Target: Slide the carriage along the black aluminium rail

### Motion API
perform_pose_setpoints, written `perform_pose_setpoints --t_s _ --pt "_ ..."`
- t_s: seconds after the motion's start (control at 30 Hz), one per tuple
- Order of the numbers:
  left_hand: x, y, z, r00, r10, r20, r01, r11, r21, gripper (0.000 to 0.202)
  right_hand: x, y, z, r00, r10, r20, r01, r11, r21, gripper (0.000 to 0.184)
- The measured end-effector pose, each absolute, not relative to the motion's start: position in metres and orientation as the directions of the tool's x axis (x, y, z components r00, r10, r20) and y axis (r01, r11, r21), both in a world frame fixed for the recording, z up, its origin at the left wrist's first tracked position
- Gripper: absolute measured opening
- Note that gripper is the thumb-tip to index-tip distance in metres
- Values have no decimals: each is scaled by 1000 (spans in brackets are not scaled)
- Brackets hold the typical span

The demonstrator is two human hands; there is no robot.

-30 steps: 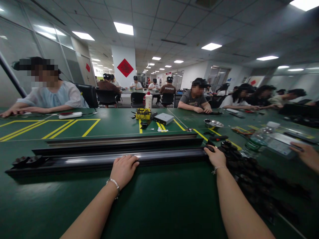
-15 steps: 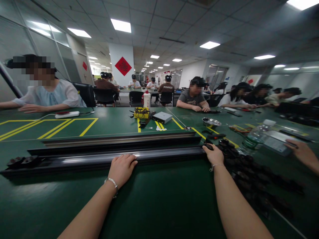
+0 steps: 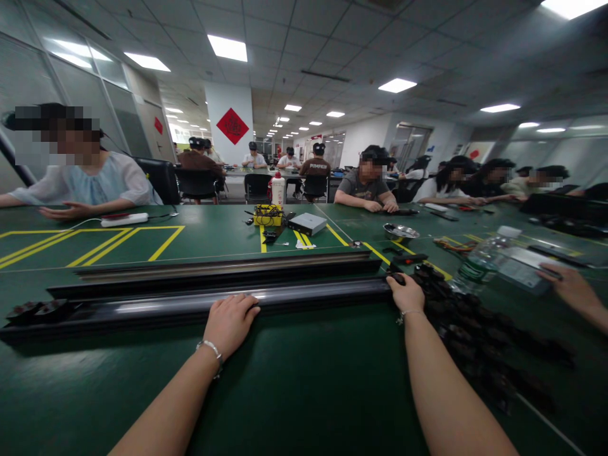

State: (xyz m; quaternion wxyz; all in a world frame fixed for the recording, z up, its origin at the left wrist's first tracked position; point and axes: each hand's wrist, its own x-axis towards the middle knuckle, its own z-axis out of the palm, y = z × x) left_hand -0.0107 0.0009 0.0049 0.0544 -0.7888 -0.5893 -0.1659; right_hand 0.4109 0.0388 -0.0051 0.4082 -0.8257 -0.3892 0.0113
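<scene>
A long dark rail with a glossy channel-like face (image 3: 161,306) lies across the green table in front of me. My left hand (image 3: 231,324) is laid over its near edge around the middle, fingers bent onto the rail. At the right end, my right hand (image 3: 407,295) is closed on a small black part (image 3: 397,278), its thumb and fingers hiding much of it. Small black pieces (image 3: 52,309) sit in the rail's left end. Just behind lies another long black rail (image 3: 228,271). Many black parts (image 3: 484,335) are heaped right of my right hand.
A plastic bottle (image 3: 482,263) stands beside the heap, near another person's hand (image 3: 577,291) at the right. Farther back are a metal bowl (image 3: 401,233), a grey box (image 3: 306,223) and a yellow holder with cables (image 3: 268,216). Co-workers sit around the table.
The view has shifted very slightly. Both hands keep the same places on the rail, with no clear movement of it along the table.
</scene>
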Motion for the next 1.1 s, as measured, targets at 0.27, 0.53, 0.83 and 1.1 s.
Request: perform_pose_setpoints --t_s 0.27,0.53,0.83,1.1 --pt "-10 1 6 248 915 320 951 -293 102 27 412 40 -8 686 648 332 650 -339 -680 39" --pt "-11 1 5 252 913 320 949 -297 101 27 414 41 -8 701 631 331 636 -343 -692 38" --pt "-10 0 8 237 924 301 954 -280 107 27 416 38 -7 743 581 331 603 -368 -708 37" --pt "-9 -1 8 240 922 303 955 -281 98 26 416 39 -9 742 575 345 606 -353 -713 40"
